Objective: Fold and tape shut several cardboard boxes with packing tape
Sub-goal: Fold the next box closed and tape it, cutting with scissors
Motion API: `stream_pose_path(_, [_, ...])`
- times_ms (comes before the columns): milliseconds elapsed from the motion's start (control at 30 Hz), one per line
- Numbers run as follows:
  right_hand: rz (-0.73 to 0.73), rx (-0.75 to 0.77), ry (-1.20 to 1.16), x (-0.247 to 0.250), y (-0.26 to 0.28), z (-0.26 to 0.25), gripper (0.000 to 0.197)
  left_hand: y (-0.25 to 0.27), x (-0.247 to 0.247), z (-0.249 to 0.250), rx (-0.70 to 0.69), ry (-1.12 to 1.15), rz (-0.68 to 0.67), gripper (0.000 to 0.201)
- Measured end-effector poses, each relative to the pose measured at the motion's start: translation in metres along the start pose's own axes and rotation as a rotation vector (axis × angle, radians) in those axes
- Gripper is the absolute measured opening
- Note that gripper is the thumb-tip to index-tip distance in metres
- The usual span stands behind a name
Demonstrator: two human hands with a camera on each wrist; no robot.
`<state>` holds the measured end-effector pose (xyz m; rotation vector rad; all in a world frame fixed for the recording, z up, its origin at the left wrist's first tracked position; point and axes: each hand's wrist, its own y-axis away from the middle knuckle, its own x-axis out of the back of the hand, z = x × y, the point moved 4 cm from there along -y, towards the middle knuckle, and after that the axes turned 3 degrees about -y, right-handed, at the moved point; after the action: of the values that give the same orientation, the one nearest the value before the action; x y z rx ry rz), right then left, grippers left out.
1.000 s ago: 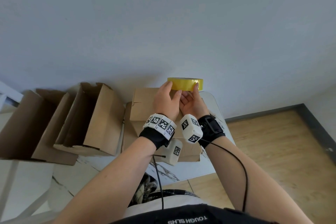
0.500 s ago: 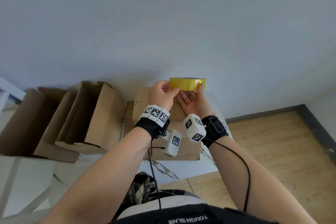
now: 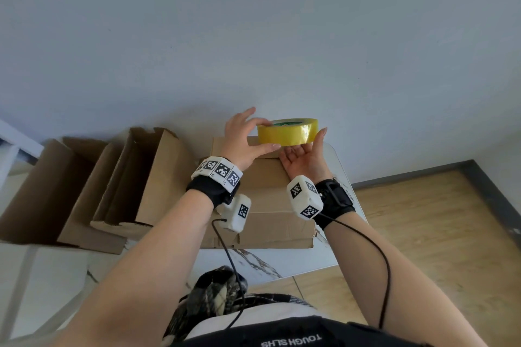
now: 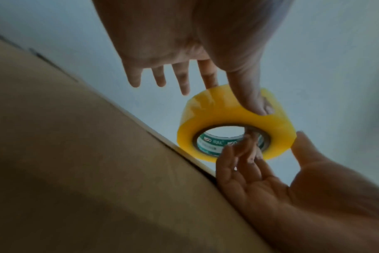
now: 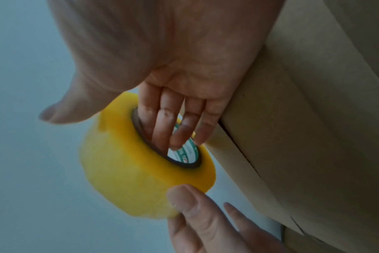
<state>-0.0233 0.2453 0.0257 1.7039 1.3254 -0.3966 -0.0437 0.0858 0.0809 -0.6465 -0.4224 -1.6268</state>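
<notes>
A yellow packing tape roll (image 3: pixel 287 132) hangs in the air past the far edge of a closed cardboard box (image 3: pixel 270 191). My right hand (image 3: pixel 307 146), palm up, has its fingers (image 5: pixel 162 123) hooked through the roll's core and its thumb on the outer face. My left hand (image 3: pixel 270 134) pinches the roll's left part: thumb (image 4: pixel 253 102) on the tape face, index finger over the top, the other fingers spread straight. No loose tape end shows.
The closed box lies on a flatter carton (image 3: pixel 267 234) on a white marbled table (image 3: pixel 310 262). Two open boxes (image 3: pixel 146 177) (image 3: pixel 48 186) stand to the left. A grey wall rises just behind. Wooden floor (image 3: pixel 423 234) is at the right.
My left hand has uncurled from beside the roll and laid thumb and index finger on it. The roll sits slightly further right in my right hand.
</notes>
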Motion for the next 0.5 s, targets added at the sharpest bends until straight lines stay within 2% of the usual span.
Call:
stream_pose_path(100, [-0.089, 0.014, -0.012, -0.003, 0.004, 0.000, 0.101, -0.001, -0.003, 0.011, -0.042, 0.065, -0.058, 0.045])
stream_pose_path(167, [-0.119, 0.028, -0.042, -0.002, 0.005, -0.002, 0.111, -0.001, -0.007, 0.022, -0.095, 0.097, -0.082, 0.048])
stream_pose_path(300, [-0.148, 0.022, -0.055, 0.001, 0.007, -0.003, 0.101, 0.002, -0.014, 0.042, -0.098, 0.235, -0.089, 0.047])
stream_pose_path(400, [-0.204, 0.028, 0.033, 0.000, 0.007, 0.001, 0.081, 0.005, -0.013, 0.050, -0.055, 0.348, 0.021, 0.041])
stream_pose_path(500, [-0.235, 0.060, 0.143, 0.000, 0.008, -0.003, 0.076, 0.002, -0.005, 0.049, 0.008, 0.319, 0.122, 0.038])
